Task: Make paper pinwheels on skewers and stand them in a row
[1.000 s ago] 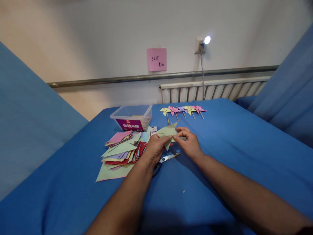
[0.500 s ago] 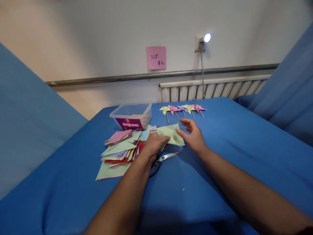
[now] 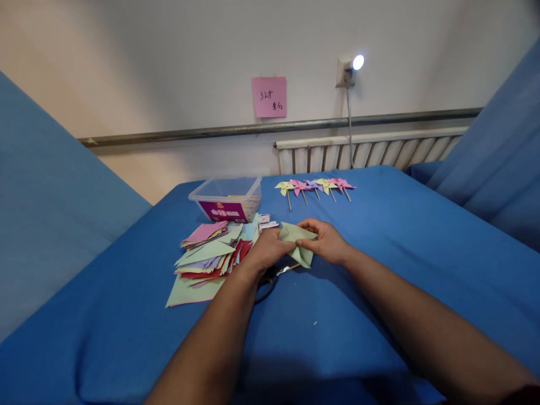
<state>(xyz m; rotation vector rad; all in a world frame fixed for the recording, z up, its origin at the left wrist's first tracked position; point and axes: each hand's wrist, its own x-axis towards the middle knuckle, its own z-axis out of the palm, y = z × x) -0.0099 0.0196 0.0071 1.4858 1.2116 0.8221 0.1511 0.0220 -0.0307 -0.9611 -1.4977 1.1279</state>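
Note:
Between my hands is a light green paper pinwheel (image 3: 302, 256), its corners partly folded in toward the middle. My left hand (image 3: 270, 247) pinches it from the left, the thumb near its centre. From the right, my right hand (image 3: 327, 241) grips it too, with thumb and fingers closed on the paper. Just below lies a pair of scissors (image 3: 266, 286) with dark handles, its blades partly covered by the paper and my left hand. Close by on the left is a pile of coloured paper (image 3: 206, 264) in green, pink, red, purple and yellow.
A clear plastic box (image 3: 228, 199) with a purple label stands behind the paper pile. Several finished pinwheels (image 3: 314, 187) on sticks lie in a row at the back. Small printed packets (image 3: 266, 221) sit beside the box. Blue cloth (image 3: 379, 225) covers the table.
My right hand has moved in and closed on the green paper, where before it was open beside it. The paper's corners are now gathered toward the centre.

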